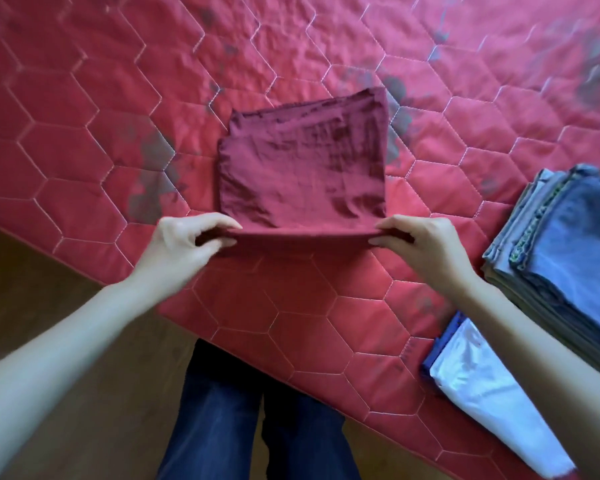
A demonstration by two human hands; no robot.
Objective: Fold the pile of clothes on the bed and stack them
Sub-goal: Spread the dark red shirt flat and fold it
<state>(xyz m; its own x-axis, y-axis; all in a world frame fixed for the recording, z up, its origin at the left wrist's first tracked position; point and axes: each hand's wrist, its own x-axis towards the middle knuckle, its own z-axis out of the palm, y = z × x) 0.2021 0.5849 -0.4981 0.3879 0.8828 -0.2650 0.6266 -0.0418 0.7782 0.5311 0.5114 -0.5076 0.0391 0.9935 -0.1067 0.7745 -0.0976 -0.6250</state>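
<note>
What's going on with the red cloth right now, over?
Left hand and right hand each pinch the maroon cloth at its near edge. Cloth partly folded on the bed. Folded stack waits at right. Nothing blocking.

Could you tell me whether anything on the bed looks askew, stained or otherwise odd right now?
Yes: the red quilted bedspread has grey, worn-looking blotches, notably beside the maroon cloth that the left hand and right hand pinch. That cloth's far layers sit slightly offset. The folded stack looks tidy.

The person wears dark blue jeans (257, 417), and both forearms are bare, with no sleeves showing.
</note>
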